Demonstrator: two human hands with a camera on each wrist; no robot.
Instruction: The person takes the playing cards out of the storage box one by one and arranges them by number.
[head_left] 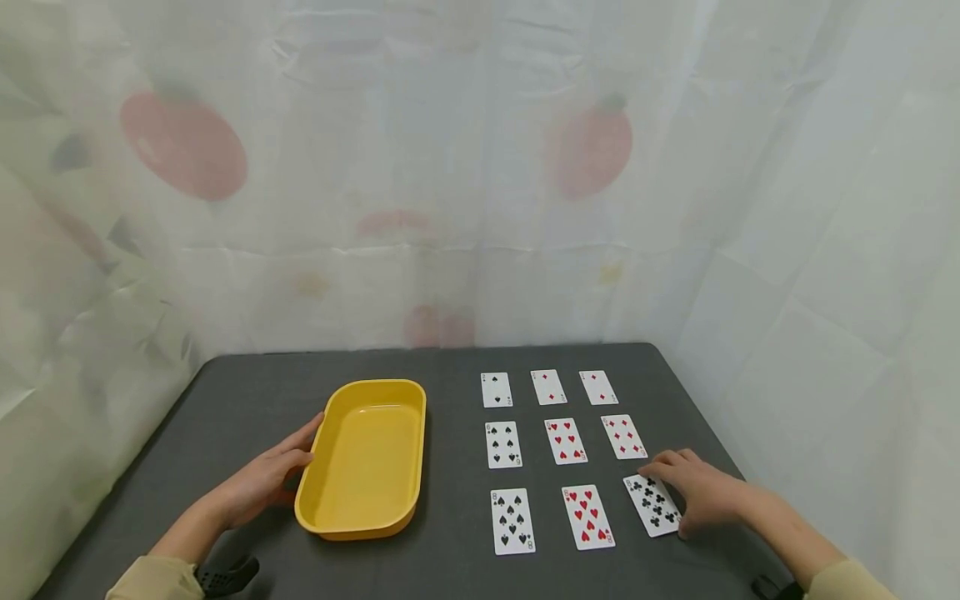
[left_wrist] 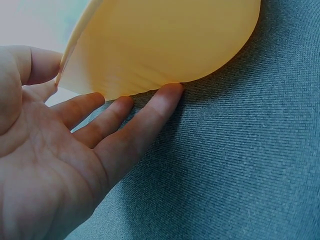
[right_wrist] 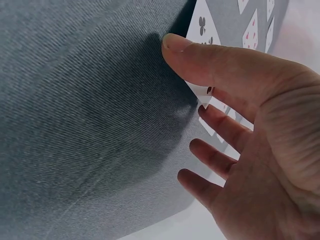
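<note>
**Reaching in on two fronts: tray on one side, club card on the other**

Resting against the near left wall of the yellow tray (head_left: 367, 454), the left hand (head_left: 262, 483) lies flat and relaxed, its fingers (left_wrist: 145, 125) straight with their tips tucked under the tray's curved edge where it meets the dark worktop (head_left: 247, 392). The thumb sits up by the rim. Nothing is gripped here; it is contact only.

Over on the other side, the right hand (head_left: 693, 492) is down on the club card (head_left: 651, 504), the nearest card of the right-hand column. The head view shows the fingers spread loosely over the card's far and right edges. The right wrist view shows the thumb (right_wrist: 210, 62) pressed on the card's corner and the other fingers extended past it (not curled round, so no pinch that can be seen). The card lies flat on the worktop, under the fingertips.

Just left of those fingers lies a hearts card (head_left: 588, 517), and beyond it a spades card (head_left: 512, 521). Farther from the fingers run two more rows of three face-up cards. The tray sits well left of the cards, touching only the left hand. A pale printed curtain (head_left: 480, 167) hangs behind.
</note>
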